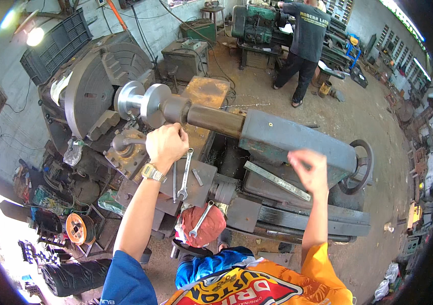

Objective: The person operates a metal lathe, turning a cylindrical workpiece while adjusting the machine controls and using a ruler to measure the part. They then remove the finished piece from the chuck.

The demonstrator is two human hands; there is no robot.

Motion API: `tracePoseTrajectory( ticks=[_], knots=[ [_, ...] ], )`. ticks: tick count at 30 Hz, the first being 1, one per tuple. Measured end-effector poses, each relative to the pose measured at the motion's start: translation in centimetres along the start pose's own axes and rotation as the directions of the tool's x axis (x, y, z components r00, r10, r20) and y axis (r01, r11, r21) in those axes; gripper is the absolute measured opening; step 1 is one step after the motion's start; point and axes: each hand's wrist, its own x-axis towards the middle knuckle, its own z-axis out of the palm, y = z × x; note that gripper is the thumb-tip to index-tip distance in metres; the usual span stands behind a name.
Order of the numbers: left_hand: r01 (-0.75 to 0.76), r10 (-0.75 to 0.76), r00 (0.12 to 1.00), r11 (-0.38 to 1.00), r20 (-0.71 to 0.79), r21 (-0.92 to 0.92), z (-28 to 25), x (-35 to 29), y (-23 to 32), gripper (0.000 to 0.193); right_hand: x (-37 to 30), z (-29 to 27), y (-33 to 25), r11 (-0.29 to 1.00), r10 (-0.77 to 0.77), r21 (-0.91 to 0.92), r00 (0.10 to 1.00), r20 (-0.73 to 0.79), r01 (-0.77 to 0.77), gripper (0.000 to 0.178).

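My left hand (167, 145), with a watch on its wrist, is closed just below the lathe's tailstock centre (176, 110). Whatever its fingers hold is hidden. A shiny metal spool-shaped workpiece (155, 104) sits between that centre and the large round chuck (90, 94). My right hand (309, 170) hovers in front of the grey tailstock (298, 136); its slightly blurred fingers are loosely curled, with a gap showing and nothing visible inside. Below my left hand, a combination wrench (186, 175) and a thin rod (175, 182) lie on the carriage. Another wrench (201, 219) rests over a red cloth-like thing (211, 226).
A handwheel (363, 166) stands at the tailstock's right end. A flat metal bar (277, 181) lies slanted along its base. Beyond, a person (305, 46) works at a green machine (257, 25). An orange cable reel (76, 229) is on the floor at lower left.
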Motion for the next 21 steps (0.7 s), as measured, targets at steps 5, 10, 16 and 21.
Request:
tracePoseTrajectory(
  ticks=[5, 10, 16, 21],
  knots=[
    [0.043, -0.046, 0.995, 0.998, 0.084, 0.038, -0.1, 0.1, -0.2, 0.026, 12.2, 1.2, 6.0, 0.9, 0.425, -0.046, 0.896, -0.129, -0.434, 0.041],
    [0.041, -0.043, 0.996, 0.999, 0.08, 0.025, 0.5, 0.0, -0.7, 0.025, 12.9, 3.8, 10.1, 0.596, 0.715, -0.631, 0.687, 0.134, -0.497, 0.077],
    [-0.149, 0.15, 0.979, 0.989, -0.141, 0.016, 0.7, 0.0, -1.1, 0.022, 12.1, 4.1, 8.8, 0.573, 0.707, -0.63, 0.705, 0.057, -0.524, 0.062],
    [-0.224, 0.23, 0.945, 0.973, -0.233, 0.051, 1.7, -0.3, -1.9, 0.048, 12.2, 4.8, 9.8, 0.541, 0.687, -0.666, 0.726, -0.003, -0.514, 0.06]
  ],
)
